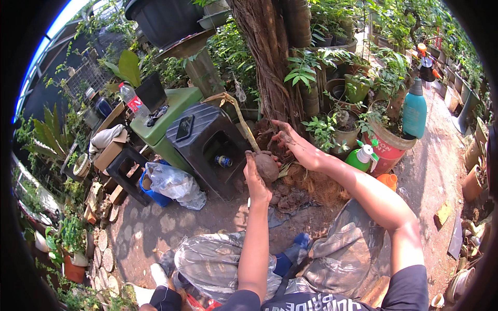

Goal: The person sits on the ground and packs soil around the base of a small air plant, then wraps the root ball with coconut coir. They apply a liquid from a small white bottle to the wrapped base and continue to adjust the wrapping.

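Note:
My left hand (257, 182) cups a round ball of wet brown soil (267, 166), its palm against the near left side. From the top of the ball a dry yellowish plant stem (246, 126) rises and bends over at its tip. My right hand (288, 140), smeared with mud, is raised just beyond the ball with its fingers apart. It holds nothing that I can see, and the tree trunk's base (282, 107) is behind it. Below the ball lie a heap of wet soil (286, 197) and brown coconut fibre (311, 182).
A black plastic stool (202, 128) carrying a phone (184, 127) stands to the left, beside a green box stool (151, 132). A plastic bag (177, 186) sits by it. Right are a green spray bottle (362, 155), a red bucket (383, 149) and a teal bottle (414, 110).

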Available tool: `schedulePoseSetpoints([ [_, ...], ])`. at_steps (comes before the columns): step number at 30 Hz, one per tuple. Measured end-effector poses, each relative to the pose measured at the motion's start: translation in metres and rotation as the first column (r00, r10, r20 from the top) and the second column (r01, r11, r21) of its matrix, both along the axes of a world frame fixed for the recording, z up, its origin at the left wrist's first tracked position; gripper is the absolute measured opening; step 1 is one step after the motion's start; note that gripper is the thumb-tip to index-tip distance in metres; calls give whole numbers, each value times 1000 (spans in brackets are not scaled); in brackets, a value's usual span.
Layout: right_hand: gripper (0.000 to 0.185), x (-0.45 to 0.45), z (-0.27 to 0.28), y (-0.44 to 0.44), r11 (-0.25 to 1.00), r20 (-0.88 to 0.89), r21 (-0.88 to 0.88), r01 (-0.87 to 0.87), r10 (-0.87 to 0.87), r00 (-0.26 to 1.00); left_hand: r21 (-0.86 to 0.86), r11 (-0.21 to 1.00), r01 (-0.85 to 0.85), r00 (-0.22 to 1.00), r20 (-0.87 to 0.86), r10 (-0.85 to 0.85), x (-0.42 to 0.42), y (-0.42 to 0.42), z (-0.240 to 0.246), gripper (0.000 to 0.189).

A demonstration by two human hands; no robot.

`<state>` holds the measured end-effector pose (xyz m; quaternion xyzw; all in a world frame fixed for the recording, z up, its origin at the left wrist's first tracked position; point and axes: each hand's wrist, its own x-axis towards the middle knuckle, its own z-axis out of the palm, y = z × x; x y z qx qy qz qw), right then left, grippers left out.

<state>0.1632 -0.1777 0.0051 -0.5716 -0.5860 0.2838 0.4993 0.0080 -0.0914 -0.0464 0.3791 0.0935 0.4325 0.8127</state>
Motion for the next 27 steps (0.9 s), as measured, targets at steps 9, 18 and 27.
schedulePoseSetpoints([
  [9,62,-68,-13,30,990,-686,135,49,58,725,261,956,-132,985,-71,156,-4,-13,27,51],
  [18,47,-109,4,29,917,-766,127,379,-153,625,884,299,-359,563,-51,825,-32,8,54,48],
  [27,44,-110,8,5,935,-663,-95,341,-315,679,941,292,-168,662,-112,741,-59,-5,54,43],
])
